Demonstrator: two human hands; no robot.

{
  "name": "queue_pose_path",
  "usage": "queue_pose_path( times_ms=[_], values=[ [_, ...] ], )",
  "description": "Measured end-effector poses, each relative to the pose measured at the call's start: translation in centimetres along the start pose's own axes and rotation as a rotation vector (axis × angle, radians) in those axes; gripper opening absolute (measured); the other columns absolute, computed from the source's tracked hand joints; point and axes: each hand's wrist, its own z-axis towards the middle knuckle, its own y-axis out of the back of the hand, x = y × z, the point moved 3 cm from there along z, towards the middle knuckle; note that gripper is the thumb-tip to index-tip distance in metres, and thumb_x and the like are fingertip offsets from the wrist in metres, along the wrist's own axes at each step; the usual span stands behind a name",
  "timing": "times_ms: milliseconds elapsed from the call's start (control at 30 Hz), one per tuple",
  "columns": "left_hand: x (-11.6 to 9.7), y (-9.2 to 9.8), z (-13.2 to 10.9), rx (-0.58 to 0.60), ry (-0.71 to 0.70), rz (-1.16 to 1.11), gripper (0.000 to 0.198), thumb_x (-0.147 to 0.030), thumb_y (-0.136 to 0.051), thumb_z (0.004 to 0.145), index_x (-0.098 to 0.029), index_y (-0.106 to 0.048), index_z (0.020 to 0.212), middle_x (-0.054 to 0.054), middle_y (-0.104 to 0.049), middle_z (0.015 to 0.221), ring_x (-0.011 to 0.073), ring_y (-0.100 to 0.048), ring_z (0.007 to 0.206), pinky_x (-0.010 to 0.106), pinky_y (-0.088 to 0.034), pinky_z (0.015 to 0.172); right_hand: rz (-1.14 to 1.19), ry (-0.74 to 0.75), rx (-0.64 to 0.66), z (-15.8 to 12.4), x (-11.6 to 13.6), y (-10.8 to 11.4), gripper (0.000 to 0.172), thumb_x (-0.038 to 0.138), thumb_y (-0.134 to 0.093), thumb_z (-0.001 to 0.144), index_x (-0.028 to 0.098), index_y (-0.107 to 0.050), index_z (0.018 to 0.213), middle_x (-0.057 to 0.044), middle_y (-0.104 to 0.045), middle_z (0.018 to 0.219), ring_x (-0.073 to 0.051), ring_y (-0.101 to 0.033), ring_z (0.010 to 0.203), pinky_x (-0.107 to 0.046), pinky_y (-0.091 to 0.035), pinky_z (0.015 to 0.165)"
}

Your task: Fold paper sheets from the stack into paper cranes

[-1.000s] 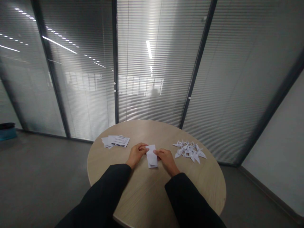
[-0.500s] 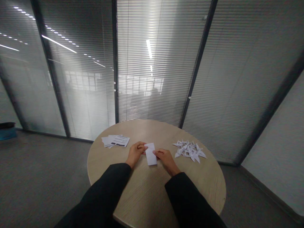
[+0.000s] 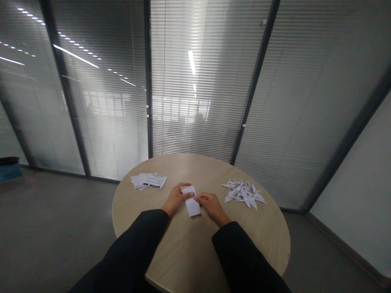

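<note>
Print on the sheets [image 3: 149, 180] at the desk's [image 3: 189, 248] far left is too small to be read. Mid-desk, the folded white paper [image 3: 192, 203] is pressed flat: left hand [image 3: 176, 198] fingers [image 3: 187, 195] are stretched over its far end, right hand [image 3: 210, 204] fingers [image 3: 199, 199] are curled against its right edge, grip can't be told.
</note>
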Motion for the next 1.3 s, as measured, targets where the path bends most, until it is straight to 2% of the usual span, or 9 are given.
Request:
queue_pose_path(
  times_ms=[133,367,567,800,867,1033,1233,1300],
  values=[
    [0.2,0.1,0.2,-0.035,-0.017,-0.007,0.049,-0.030,-0.080,0.052,-0.011,-0.060,0.092,0.001,-0.065,0.065,0.0115,-0.058,0.055,0.022,-0.043,0.052,-0.026,-0.003,0.036,0.0,-0.1,-0.1,0.026,0.041,-0.066,0.066,0.015,-0.068,0.064,-0.002,-0.065,0.059,-0.015,-0.058,0.055,-0.025,-0.042,0.054],
    [0.3,0.7,0.3,-0.156,-0.018,-0.113,0.050,-0.033,-0.081,0.052,-0.013,-0.058,0.092,0.001,-0.066,0.066,0.0144,-0.061,0.057,0.024,-0.045,0.055,-0.066,0.016,0.071,-0.1,0.1,0.0,0.025,0.039,-0.065,0.068,0.016,-0.066,0.058,0.000,-0.063,0.053,-0.014,-0.055,0.050,-0.024,-0.041,0.051],
    [0.3,1.4,0.5,-0.268,-0.083,-0.157,0.047,-0.033,-0.080,0.052,-0.013,-0.059,0.089,0.002,-0.066,0.068,0.0138,-0.060,0.057,0.024,-0.046,0.055,0.003,-0.082,0.121,0.2,-0.8,-0.3,0.027,0.043,-0.067,0.064,0.016,-0.067,0.065,-0.003,-0.068,0.059,-0.017,-0.062,0.055,-0.028,-0.048,0.057],
    [0.5,3.1,1.2,-0.445,-0.118,-0.171,0.050,-0.035,-0.079,0.052,-0.013,-0.059,0.091,0.000,-0.062,0.067,0.0111,-0.057,0.057,0.022,-0.042,0.055,0.027,-0.093,0.180,-0.1,-1.2,-0.5,0.030,0.044,-0.067,0.064,0.014,-0.068,0.065,-0.006,-0.069,0.063,-0.018,-0.064,0.058,-0.031,-0.050,0.062],
    [0.4,3.1,1.2,-0.443,-0.130,-0.124,0.048,-0.035,-0.079,0.052,-0.013,-0.060,0.089,0.001,-0.063,0.068,0.0117,-0.057,0.058,0.022,-0.042,0.055,0.026,-0.068,0.139,-0.1,-1.3,-0.3,0.031,0.045,-0.065,0.066,0.014,-0.067,0.066,-0.007,-0.069,0.065,-0.017,-0.064,0.058,-0.030,-0.050,0.061],
    [-0.1,2.0,0.9,-0.319,-0.165,0.007,0.038,-0.035,-0.076,0.056,-0.013,-0.064,0.085,0.003,-0.065,0.073,0.0138,-0.058,0.064,0.023,-0.043,0.058,0.032,0.031,-0.004,0.5,-1.4,0.6,0.031,0.045,-0.060,0.073,0.015,-0.064,0.075,-0.007,-0.068,0.073,-0.017,-0.061,0.066,-0.028,-0.047,0.062],
    [0.0,1.7,0.9,-0.289,-0.154,0.033,0.039,-0.035,-0.076,0.055,-0.014,-0.064,0.085,0.003,-0.066,0.075,0.0158,-0.060,0.067,0.024,-0.045,0.060,-0.061,0.078,-0.192,0.9,-1.4,1.3,0.030,0.045,-0.062,0.070,0.020,-0.059,0.086,-0.004,-0.063,0.083,-0.018,-0.058,0.076,-0.031,-0.045,0.071],
    [0.1,1.5,1.0,-0.244,-0.154,0.060,0.039,-0.035,-0.076,0.055,-0.014,-0.064,0.085,0.003,-0.065,0.073,0.0150,-0.059,0.065,0.024,-0.045,0.059,-0.034,0.104,-0.149,0.7,-1.0,1.1,0.029,0.044,-0.061,0.072,0.020,-0.060,0.087,-0.004,-0.063,0.087,-0.019,-0.058,0.082,-0.031,-0.044,0.075]
  ],
)
